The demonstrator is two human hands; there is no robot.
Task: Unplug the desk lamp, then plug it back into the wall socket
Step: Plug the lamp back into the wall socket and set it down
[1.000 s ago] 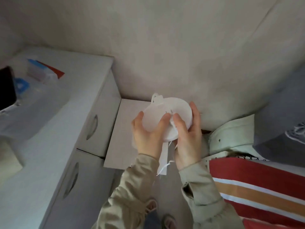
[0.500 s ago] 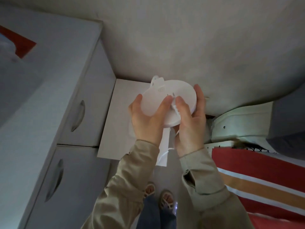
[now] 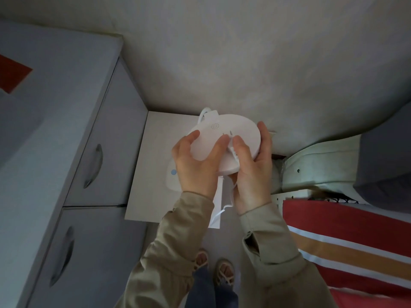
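A round white lamp disc (image 3: 233,132) with two small slots and a dotted grille is held up in front of the wall, over a low white stand. My left hand (image 3: 195,167) grips its left side, thumb on the face. My right hand (image 3: 253,174) cups the right rim, and its thumb presses the end of a thin white cord (image 3: 232,192) against the disc near the slots. The cord hangs down past my right wrist. A second white part with a blue dot (image 3: 172,176) peeks out below my left hand. No wall socket shows.
A pale drawer cabinet (image 3: 93,165) with two curved handles stands on the left, and a red item lies on its top. The low white stand (image 3: 153,156) sits in the corner. A bed with a red and orange striped cover (image 3: 347,232) fills the right. My sandalled feet are below.
My view has tilted down and nearer to the corner. Both hands still hold the disc the same way. The blue-dotted part has come into sight under my left hand.
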